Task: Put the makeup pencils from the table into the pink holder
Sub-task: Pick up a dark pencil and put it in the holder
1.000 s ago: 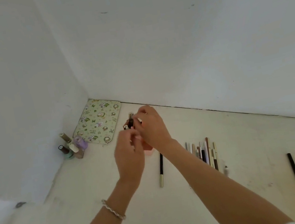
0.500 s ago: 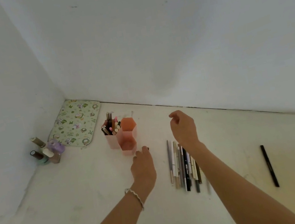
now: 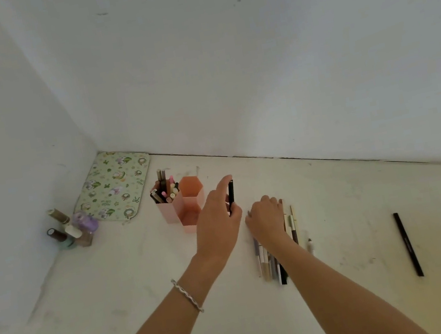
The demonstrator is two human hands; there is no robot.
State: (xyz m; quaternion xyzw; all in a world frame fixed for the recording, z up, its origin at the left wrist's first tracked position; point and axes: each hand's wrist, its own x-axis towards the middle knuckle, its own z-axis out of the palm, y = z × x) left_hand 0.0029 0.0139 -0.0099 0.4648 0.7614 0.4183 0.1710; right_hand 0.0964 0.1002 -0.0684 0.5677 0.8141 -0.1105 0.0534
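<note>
Holding a black pencil (image 3: 231,196) upright, left hand (image 3: 217,223) pinches it just right of the pink holder (image 3: 183,207). Right hand (image 3: 266,219) lies palm-down on the row of pencils (image 3: 271,263), further right of the holder; grip cannot be told. Holder's left cell already full of pencils.
</note>
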